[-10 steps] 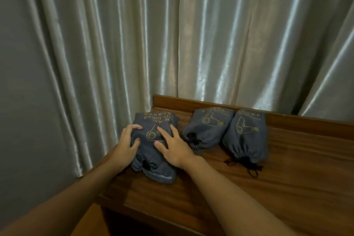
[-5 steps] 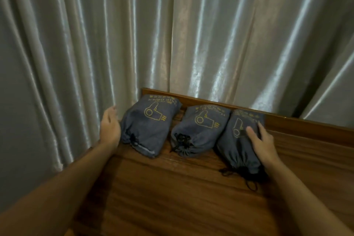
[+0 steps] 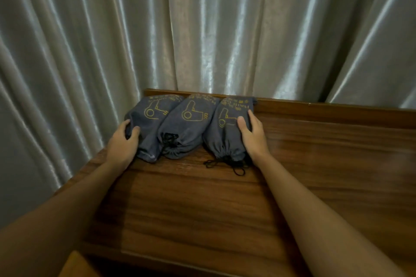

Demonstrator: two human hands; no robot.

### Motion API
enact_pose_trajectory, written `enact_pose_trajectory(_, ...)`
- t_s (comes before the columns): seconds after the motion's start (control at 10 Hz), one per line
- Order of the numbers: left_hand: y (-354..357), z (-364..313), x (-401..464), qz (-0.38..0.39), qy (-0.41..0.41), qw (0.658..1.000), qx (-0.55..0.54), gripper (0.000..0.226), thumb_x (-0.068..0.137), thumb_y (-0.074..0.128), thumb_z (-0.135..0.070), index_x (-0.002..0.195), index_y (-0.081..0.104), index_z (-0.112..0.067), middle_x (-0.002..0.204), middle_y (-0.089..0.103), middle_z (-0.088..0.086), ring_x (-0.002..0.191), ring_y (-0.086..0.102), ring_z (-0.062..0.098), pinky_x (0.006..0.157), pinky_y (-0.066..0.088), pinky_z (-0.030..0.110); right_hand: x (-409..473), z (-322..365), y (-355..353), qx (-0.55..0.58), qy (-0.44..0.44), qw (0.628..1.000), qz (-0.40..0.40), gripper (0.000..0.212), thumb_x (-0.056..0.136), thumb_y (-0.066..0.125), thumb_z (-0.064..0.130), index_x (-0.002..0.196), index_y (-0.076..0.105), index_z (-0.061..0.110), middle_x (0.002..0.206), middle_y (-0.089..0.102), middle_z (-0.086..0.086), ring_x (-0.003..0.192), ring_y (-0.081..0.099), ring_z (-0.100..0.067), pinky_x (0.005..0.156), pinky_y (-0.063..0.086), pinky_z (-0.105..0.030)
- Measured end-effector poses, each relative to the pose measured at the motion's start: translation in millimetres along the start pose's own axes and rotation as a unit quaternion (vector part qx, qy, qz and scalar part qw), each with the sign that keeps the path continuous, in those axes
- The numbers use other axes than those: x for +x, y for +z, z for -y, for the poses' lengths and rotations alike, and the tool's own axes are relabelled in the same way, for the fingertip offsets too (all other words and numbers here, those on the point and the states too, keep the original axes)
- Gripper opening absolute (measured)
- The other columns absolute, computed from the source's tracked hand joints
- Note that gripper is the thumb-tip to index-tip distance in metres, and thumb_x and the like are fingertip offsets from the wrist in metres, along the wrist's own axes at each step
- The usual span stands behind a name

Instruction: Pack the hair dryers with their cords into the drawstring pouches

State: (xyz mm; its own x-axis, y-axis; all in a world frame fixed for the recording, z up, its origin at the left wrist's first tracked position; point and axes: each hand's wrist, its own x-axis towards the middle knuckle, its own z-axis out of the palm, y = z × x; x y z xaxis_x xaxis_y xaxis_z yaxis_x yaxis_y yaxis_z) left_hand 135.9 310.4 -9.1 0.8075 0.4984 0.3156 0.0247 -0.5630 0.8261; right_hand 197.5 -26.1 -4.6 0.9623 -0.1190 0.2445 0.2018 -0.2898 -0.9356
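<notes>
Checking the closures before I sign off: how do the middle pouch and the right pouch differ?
The middle pouch has its cord bunched on top of its neck; the right pouch trails its cord onto the table. The right hand rests on the right pouch; no hand touches the middle one. Both are grey, cinched, with yellow dryer prints.

Three grey pouches [image 3: 188, 123] side by side on wooden table [image 3: 315, 175], against curtain [image 3: 202, 29]; left hand [image 3: 122, 144] and right hand [image 3: 253, 136] flank row, palms touching outer pouches.

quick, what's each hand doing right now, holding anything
Left hand: open, cupped against the outer side of the left pouch, not lifting it.
Right hand: open, resting flat on the right pouch, pressing its side.
</notes>
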Motion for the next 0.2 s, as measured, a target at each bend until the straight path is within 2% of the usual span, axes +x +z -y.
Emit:
enact_pose_trajectory(0.1,-4,-13,-14,-0.108,0.034,0.99,0.079,0.04,0.1,0.044,-0.032,0.135,0.05,-0.014,0.133,0.054,0.02,0.126,0.043,0.039,0.108,0.034,0.049,-25,-3,-24,0.028,0.01,0.998,-0.059,0.054,0.1,0.046,0.048,0.146,0.043,0.019,0.147,0.046,-0.003,0.132,0.044,-0.017,0.108,0.037,-0.033)
enact_pose_trajectory(0.2,-1,-30,-44,-0.182,0.005,0.982,0.044,0.035,0.096,0.048,-0.028,0.126,0.055,-0.012,0.13,0.052,0.02,0.127,0.04,0.038,0.107,0.03,0.047,-52,-10,-48,0.003,0.025,0.996,-0.089,0.04,0.1,0.054,0.03,0.137,0.052,0.016,0.13,0.057,-0.003,0.116,0.053,-0.014,0.09,0.043,-0.024)
